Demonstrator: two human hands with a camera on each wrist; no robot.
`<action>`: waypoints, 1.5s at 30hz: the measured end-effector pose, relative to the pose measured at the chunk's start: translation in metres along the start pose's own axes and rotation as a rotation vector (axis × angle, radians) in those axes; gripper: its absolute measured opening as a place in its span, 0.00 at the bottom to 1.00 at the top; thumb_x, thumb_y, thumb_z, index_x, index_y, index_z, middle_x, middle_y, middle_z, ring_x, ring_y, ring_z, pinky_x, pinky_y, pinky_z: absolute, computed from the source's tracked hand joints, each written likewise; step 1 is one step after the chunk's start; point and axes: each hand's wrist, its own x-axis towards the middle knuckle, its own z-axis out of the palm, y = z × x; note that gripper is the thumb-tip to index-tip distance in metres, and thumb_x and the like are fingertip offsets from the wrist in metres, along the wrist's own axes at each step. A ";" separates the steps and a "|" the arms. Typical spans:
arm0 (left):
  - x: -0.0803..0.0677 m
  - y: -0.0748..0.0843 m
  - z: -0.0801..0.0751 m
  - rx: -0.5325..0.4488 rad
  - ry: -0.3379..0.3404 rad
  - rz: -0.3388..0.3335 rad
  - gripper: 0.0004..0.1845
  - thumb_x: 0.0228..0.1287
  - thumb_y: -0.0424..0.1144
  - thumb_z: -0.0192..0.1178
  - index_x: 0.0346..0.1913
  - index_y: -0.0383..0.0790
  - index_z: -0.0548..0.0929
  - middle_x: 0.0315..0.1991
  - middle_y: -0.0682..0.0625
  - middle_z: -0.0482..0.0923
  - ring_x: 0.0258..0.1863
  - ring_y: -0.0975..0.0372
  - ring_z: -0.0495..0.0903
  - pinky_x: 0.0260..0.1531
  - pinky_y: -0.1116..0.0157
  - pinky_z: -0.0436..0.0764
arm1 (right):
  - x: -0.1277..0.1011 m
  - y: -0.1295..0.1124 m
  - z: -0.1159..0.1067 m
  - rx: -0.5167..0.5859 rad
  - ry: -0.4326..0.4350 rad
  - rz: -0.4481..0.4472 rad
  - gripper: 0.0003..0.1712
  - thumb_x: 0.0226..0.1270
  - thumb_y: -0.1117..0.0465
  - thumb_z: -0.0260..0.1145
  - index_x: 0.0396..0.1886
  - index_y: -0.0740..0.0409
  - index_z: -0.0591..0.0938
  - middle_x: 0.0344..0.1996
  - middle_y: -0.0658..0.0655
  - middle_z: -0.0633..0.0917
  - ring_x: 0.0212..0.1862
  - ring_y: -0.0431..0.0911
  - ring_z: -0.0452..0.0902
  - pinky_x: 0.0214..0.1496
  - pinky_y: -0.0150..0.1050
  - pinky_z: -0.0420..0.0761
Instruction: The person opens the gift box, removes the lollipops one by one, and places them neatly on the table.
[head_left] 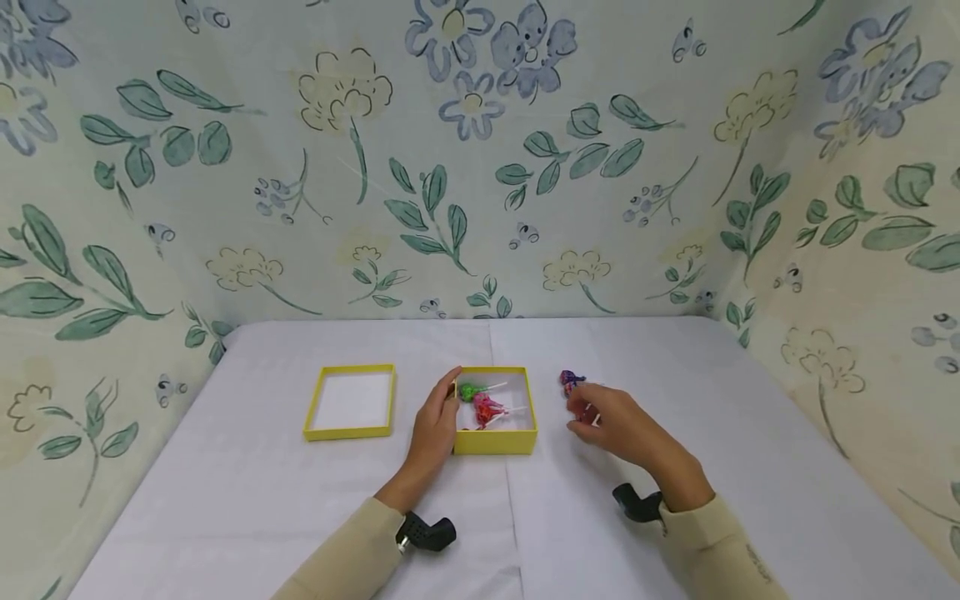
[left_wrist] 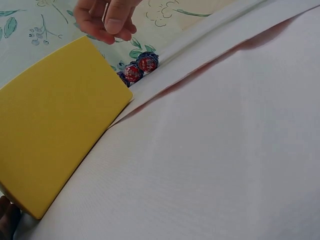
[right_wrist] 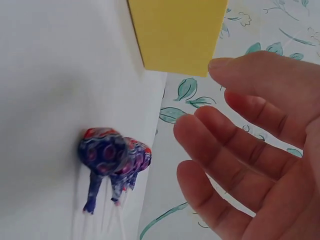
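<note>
A yellow box (head_left: 495,442) with a white inside holds several wrapped lollipops: a green lollipop (head_left: 468,392) and pink and red lollipops (head_left: 487,408). My left hand (head_left: 433,421) grips the box by its left side, with fingertips at the back left corner; the left wrist view shows mostly the box's yellow wall (left_wrist: 57,120). My right hand (head_left: 618,423) hovers right of the box with nothing in it, its fingers loosely bent and apart. Close to these fingers lie lollipops in purple and blue wrappers (right_wrist: 103,152), in a row with white sticks, partly hidden by the hand in the head view.
A shallow yellow-edged lid (head_left: 348,432) with a white inside lies to the left of the box. White cloth (head_left: 247,500) covers the table, with a fold line running near the box. Flower-patterned fabric (head_left: 480,208) stands behind and along both sides.
</note>
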 end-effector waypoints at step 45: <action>0.003 -0.006 -0.001 0.005 0.015 0.057 0.25 0.72 0.35 0.42 0.71 0.49 0.67 0.69 0.53 0.66 0.67 0.58 0.66 0.66 0.53 0.65 | 0.074 -0.060 0.051 0.136 -0.019 -0.192 0.12 0.59 0.66 0.71 0.43 0.61 0.82 0.38 0.56 0.84 0.42 0.50 0.78 0.48 0.47 0.82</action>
